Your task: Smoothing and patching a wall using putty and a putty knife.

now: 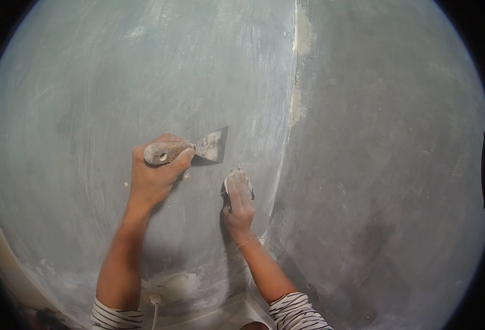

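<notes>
My left hand [157,170] is closed round the worn handle of a putty knife [209,146]. Its flared, plaster-smeared blade points right, close to the grey wall [88,110]; whether the edge touches cannot be made out. Lower and to the right, my right hand [240,212] presses a small whitish pad [232,181] to the wall with its fingers stretched over it. The pad is mostly covered, so its kind does not show. Pale chips [186,175] stick to the wall below the knife.
An inside corner [287,143] runs down right of my hands, with pale filler patches [304,33] along its upper part. A second grey wall [385,165] lies beyond it. At the bottom, a white plug with its cord [155,300] sits near a white ledge [226,313].
</notes>
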`<state>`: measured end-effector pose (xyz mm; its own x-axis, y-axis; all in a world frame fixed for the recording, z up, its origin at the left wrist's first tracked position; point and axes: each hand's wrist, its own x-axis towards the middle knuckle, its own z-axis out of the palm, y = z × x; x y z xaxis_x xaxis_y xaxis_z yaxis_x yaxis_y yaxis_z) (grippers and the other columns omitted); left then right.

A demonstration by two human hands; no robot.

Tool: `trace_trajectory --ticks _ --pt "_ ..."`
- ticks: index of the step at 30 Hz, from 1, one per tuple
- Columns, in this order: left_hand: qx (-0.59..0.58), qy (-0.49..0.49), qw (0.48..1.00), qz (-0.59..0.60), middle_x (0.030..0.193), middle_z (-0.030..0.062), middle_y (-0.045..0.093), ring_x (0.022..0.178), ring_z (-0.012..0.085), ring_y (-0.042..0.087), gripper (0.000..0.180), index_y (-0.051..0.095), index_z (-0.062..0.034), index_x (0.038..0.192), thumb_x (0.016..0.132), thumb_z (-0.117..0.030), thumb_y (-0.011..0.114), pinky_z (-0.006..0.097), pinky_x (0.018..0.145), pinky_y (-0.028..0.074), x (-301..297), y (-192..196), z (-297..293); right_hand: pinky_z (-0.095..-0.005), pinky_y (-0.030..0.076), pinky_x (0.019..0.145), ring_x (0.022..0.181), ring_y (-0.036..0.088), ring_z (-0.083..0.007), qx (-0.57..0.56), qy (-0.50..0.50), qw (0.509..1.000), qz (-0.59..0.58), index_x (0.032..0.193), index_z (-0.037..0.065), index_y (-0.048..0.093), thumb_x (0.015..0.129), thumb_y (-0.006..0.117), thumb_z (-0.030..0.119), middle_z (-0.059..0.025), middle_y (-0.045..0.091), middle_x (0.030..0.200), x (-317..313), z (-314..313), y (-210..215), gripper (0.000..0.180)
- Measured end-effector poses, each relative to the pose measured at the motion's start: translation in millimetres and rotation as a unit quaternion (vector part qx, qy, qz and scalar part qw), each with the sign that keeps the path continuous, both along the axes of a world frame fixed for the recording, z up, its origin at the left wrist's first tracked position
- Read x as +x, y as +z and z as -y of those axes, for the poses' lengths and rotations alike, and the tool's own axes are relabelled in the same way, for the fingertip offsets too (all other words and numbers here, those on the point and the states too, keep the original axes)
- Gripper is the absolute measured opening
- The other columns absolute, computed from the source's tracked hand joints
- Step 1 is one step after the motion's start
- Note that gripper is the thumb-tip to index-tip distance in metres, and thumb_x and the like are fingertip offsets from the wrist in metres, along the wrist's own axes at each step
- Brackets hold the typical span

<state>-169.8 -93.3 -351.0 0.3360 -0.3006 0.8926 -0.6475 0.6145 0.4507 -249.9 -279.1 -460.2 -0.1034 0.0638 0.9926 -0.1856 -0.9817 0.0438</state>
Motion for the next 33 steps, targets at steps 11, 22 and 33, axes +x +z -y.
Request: trace_trajectory --ticks 11,22,33 --pt "0.025 0.010 0.999 0.032 0.059 -0.0017 0.058 0.055 0.0033 0.050 0.011 0.066 0.0007 0.077 0.076 -0.010 0.068 0.021 0.050 0.040 -5.3 4.1 8.8 -0.0427 0.041 0.102 0.119 0.051 -0.0380 0.001 -0.012 1.000 0.017 0.122 0.002 0.055 0.069 0.044 -0.010 -0.0213 0.054 0.126 -6.3 17.4 5.5 0.056" --pt "0.024 0.044 0.997 0.061 0.059 0.0003 0.060 0.056 0.0043 0.050 0.013 0.065 0.0017 0.076 0.076 -0.011 0.068 0.023 0.052 0.041 -12.2 18.2 13.0 -0.0426 0.043 0.099 0.120 0.049 -0.0377 0.009 -0.046 0.999 0.026 0.119 0.001 0.056 0.070 0.045 -0.010 -0.0218 0.052 0.128 -3.3 23.2 50.2 0.052" --pt "0.012 0.045 0.997 0.055 0.060 0.0019 0.060 0.058 0.0053 0.052 0.014 0.065 0.0019 0.075 0.076 -0.012 0.068 0.024 0.055 0.044 -15.4 29.8 21.5 -0.0416 0.042 0.099 0.122 0.048 -0.0363 0.003 -0.023 1.000 0.019 0.117 0.002 0.058 0.072 0.046 -0.010 -0.0233 0.052 0.127 -12.4 29.3 100.8 0.048"
